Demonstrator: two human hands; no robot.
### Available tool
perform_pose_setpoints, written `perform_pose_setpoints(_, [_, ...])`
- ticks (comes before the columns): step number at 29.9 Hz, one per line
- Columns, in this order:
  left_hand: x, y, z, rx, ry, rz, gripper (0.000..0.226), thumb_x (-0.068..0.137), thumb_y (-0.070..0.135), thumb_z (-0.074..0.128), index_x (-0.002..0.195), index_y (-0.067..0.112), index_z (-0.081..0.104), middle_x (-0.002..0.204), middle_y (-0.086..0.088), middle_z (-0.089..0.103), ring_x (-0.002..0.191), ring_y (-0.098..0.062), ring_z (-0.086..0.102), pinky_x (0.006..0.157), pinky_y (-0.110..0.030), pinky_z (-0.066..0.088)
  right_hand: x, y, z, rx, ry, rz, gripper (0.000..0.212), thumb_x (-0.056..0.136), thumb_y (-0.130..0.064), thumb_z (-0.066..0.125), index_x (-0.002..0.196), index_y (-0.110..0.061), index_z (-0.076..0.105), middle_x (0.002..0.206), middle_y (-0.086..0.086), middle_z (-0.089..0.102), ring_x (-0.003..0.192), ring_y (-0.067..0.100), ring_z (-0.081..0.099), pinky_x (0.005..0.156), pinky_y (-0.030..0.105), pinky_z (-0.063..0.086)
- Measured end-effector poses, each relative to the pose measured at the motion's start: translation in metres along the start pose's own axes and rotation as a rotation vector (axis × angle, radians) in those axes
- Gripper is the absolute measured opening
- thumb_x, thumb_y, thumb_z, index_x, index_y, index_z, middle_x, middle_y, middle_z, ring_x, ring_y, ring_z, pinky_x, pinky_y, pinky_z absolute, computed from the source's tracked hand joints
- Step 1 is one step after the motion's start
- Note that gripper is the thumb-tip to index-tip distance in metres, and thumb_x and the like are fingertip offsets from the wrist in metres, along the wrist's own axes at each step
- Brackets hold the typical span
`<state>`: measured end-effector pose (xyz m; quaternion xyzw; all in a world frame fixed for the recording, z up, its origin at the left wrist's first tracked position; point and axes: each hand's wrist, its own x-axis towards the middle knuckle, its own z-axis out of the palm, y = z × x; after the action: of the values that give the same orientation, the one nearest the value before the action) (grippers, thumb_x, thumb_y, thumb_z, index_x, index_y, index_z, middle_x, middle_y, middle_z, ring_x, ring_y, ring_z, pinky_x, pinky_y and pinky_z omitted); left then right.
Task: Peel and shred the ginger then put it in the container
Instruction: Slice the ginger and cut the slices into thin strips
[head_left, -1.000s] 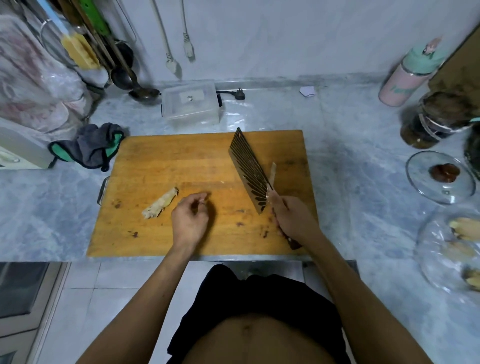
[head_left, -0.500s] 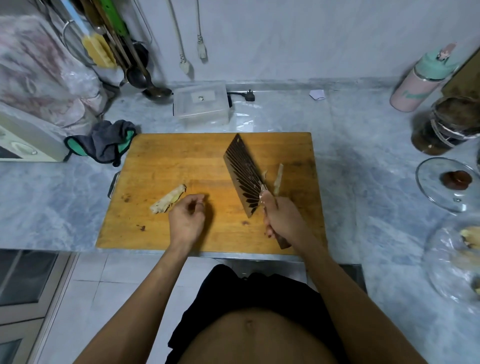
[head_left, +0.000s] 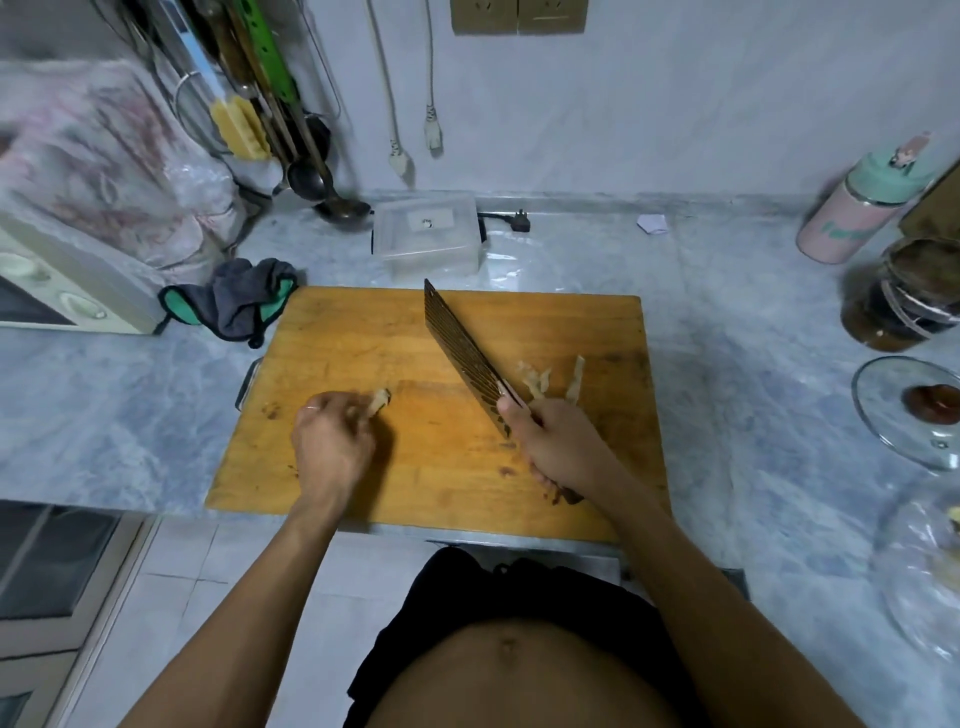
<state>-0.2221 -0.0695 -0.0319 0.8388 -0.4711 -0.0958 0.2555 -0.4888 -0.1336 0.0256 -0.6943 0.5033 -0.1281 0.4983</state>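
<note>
Wooden cutting board (head_left: 363, 338) lies on the grey marbled tabletop (head_left: 727, 322), and both hands work over it; the left hand (head_left: 332, 447) has its fingers curled round a pale piece of ginger (head_left: 378, 402), whose tip pokes out just beyond the grip toward the far edge of the board; the right hand (head_left: 556, 447) is wrapped round the handle of a broad cleaver (head_left: 462, 358), with the dark butt of the handle showing behind the grip near the board's near edge; the blade runs away from that grip toward the far left, its tip near the board's far edge, and whether its edge touches the wood cannot be told. Just beyond the right grip and to its right lie a few pale strips of ginger peel (head_left: 540, 382) on the board, close to the blade's heel; the two grips are apart, bare wood between them. Past the blade tip, off the board, a clear plastic container (head_left: 428, 241) with its lid on stands on the tabletop near the wall; far to the left of the left grip a grey and green cloth (head_left: 236, 304) is bunched at the board's corner; well right of the right grip a glass lid (head_left: 883, 415) rests on the tabletop, and beyond it a pink and green bottle (head_left: 852, 218) stands by the wall.
</note>
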Motion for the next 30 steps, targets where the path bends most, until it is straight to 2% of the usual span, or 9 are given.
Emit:
perform_pose_setpoints(2, [0.012,-0.008,-0.007,0.088,-0.121,-0.103,0.028,0.084,0.014,0.067,0.112,0.011,0.066,0.108,-0.016,0.063,0.096,-0.036,0.061,0.082,-0.041,0.052,0.008,-0.005,0.002,-0.038,-0.029,-0.025,0.056,0.101,-0.057,0.04,0.07,-0.011,0.052,0.054,0.007,0.056,0.041,0.011,0.055,0.047,0.026,0.047])
perform_pose_setpoints(5, [0.021,-0.005,-0.014,0.065,-0.25,-0.228,0.029,0.085,0.026,0.071,0.108,0.013,0.059,0.097,-0.009,0.067,0.089,-0.029,0.064,0.073,-0.035,0.053,0.02,-0.013,0.003,-0.086,-0.077,-0.042,0.062,0.102,-0.054,0.039,0.073,-0.004,0.059,0.056,0.011,0.059,0.038,0.01,0.054,0.044,0.021,0.045])
perform_pose_setpoints(8, [0.025,0.006,-0.01,-0.183,-0.23,-0.452,0.023,0.086,0.029,0.073,0.099,0.014,0.06,0.085,-0.005,0.068,0.078,-0.02,0.067,0.074,-0.032,0.055,0.031,-0.018,0.005,-0.118,-0.095,-0.04,0.063,0.102,-0.054,0.039,0.072,-0.003,0.061,0.054,0.007,0.06,0.039,0.01,0.055,0.047,0.023,0.048])
perform_pose_setpoints(12, [0.021,0.023,0.003,-0.639,-0.154,-0.73,0.009,0.088,0.018,0.072,0.083,0.013,0.066,0.093,-0.013,0.072,0.086,-0.026,0.068,0.084,-0.04,0.058,0.044,-0.022,0.005,-0.155,-0.104,-0.02,0.061,0.101,-0.057,0.039,0.07,-0.008,0.058,0.059,0.009,0.064,0.043,0.012,0.059,0.051,0.028,0.053])
perform_pose_setpoints(14, [0.016,0.026,0.006,-0.545,-0.111,-0.64,0.013,0.089,0.02,0.07,0.075,0.018,0.069,0.076,-0.004,0.072,0.073,-0.02,0.068,0.07,-0.032,0.058,0.048,-0.023,0.005,-0.149,-0.111,-0.013,0.061,0.101,-0.057,0.04,0.068,-0.008,0.057,0.063,0.016,0.066,0.043,0.014,0.06,0.054,0.034,0.055])
perform_pose_setpoints(16, [0.01,0.029,0.003,-0.38,-0.072,-0.53,0.017,0.089,0.023,0.068,0.072,0.02,0.072,0.06,0.004,0.067,0.054,-0.01,0.06,0.051,-0.022,0.046,0.05,-0.023,0.005,-0.146,-0.117,-0.007,0.061,0.101,-0.056,0.041,0.068,-0.007,0.056,0.069,0.022,0.068,0.047,0.02,0.062,0.055,0.038,0.056])
perform_pose_setpoints(20, [0.007,0.028,0.0,-0.268,-0.028,-0.455,0.015,0.087,0.02,0.064,0.091,0.014,0.077,0.062,0.003,0.067,0.051,-0.007,0.057,0.04,-0.012,0.033,0.052,-0.021,0.004,-0.173,-0.138,-0.002,0.057,0.101,-0.056,0.04,0.071,-0.009,0.053,0.072,0.024,0.067,0.052,0.026,0.065,0.056,0.041,0.055])
perform_pose_setpoints(26, [0.005,0.01,0.001,-0.223,0.036,-0.421,0.025,0.089,0.011,0.057,0.107,0.014,0.075,0.088,-0.009,0.074,0.07,-0.026,0.063,0.06,-0.028,0.046,0.057,-0.023,0.004,-0.197,-0.195,0.065,0.052,0.101,-0.056,0.042,0.072,-0.013,0.049,0.058,0.006,0.058,0.046,0.018,0.062,0.052,0.035,0.052])
perform_pose_setpoints(30, [0.0,0.014,-0.001,-0.216,0.026,-0.405,0.028,0.09,0.023,0.066,0.114,0.011,0.072,0.102,-0.008,0.074,0.092,-0.027,0.067,0.082,-0.033,0.053,0.055,-0.023,0.007,-0.167,-0.211,0.103,0.048,0.101,-0.054,0.045,0.075,-0.013,0.048,0.065,0.007,0.059,0.039,0.011,0.055,0.034,0.022,0.036])
